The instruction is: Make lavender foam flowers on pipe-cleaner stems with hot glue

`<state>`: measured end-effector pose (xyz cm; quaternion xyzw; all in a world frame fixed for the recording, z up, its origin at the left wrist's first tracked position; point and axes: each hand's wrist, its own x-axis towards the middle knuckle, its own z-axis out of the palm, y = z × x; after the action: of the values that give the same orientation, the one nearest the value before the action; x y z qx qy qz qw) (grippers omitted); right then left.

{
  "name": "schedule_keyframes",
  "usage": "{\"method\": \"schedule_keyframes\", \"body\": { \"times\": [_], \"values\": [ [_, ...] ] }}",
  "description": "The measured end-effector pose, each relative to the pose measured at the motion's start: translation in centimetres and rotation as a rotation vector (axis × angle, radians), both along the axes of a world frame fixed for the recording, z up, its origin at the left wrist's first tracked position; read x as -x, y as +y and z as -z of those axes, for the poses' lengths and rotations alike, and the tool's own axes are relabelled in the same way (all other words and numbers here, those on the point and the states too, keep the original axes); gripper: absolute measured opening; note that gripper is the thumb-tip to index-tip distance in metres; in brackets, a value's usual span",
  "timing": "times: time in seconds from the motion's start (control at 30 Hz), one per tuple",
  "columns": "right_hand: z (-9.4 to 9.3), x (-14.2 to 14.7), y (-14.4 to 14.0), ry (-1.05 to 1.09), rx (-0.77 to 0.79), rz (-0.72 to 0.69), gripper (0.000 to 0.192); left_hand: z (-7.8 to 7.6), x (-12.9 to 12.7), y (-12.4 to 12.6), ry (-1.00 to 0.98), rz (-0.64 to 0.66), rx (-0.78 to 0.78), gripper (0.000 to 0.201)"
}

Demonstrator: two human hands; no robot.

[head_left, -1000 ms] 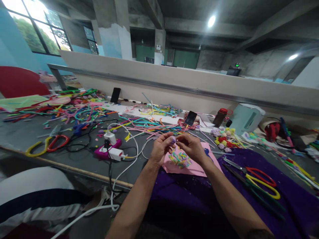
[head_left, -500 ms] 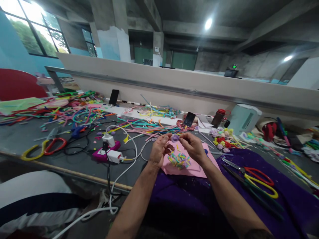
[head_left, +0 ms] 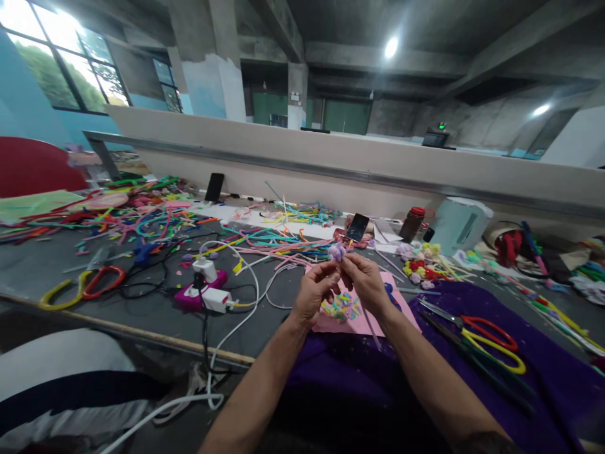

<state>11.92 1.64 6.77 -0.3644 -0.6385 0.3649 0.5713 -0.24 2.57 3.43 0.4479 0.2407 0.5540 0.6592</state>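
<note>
Pinching a purple flower [head_left: 337, 251] (both hands), scissors [head_left: 491, 343] right; power strip [head_left: 202, 295] left

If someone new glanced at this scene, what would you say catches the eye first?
Both hands, the left hand and right hand, pinch a small purple flower at the centre, above a pink sheet. Behind and to the left, a bright tangle of pipe cleaners sprawls over the grey table. Red and yellow scissors lie on purple cloth at right.
</note>
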Motion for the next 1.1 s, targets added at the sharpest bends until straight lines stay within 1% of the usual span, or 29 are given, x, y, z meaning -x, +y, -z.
{"method": "schedule_keyframes", "body": {
  "times": [0.07,0.13,0.17,0.23,0.37,0.43,0.63,0.87,1.1],
  "values": [
    [0.2,0.1,0.1,0.034,0.017,-0.024,0.028,0.1,-0.1,0.0,-0.007,-0.019,0.008,0.034],
    [0.5,0.2,0.3,0.098,0.064,-0.051,0.019,0.2,-0.1,0.1,-0.032,-0.038,0.014,0.031],
    [0.6,0.3,0.4,0.131,0.087,-0.060,0.018,0.2,-0.1,0.2,-0.043,-0.039,0.017,0.029],
    [0.9,0.3,0.6,0.170,0.116,-0.065,0.021,0.3,-0.1,0.3,-0.060,-0.032,0.026,0.027],
    [1.2,0.4,0.7,0.160,0.132,-0.052,0.021,0.5,0.0,0.5,-0.080,-0.034,0.068,0.028],
    [1.2,0.4,0.8,0.153,0.149,-0.066,0.023,0.5,0.0,0.6,-0.090,-0.040,0.099,0.029],
    [1.1,0.4,0.8,0.210,0.222,-0.102,0.022,0.7,0.1,1.0,-0.142,-0.002,0.187,0.029],
    [1.3,0.3,0.9,0.300,0.310,-0.213,0.023,0.7,0.1,1.0,-0.168,-0.006,0.181,0.028],
    [1.4,0.4,1.0,0.307,0.319,-0.240,0.020,0.4,0.0,0.8,-0.176,-0.091,0.162,0.027]
  ]
}}
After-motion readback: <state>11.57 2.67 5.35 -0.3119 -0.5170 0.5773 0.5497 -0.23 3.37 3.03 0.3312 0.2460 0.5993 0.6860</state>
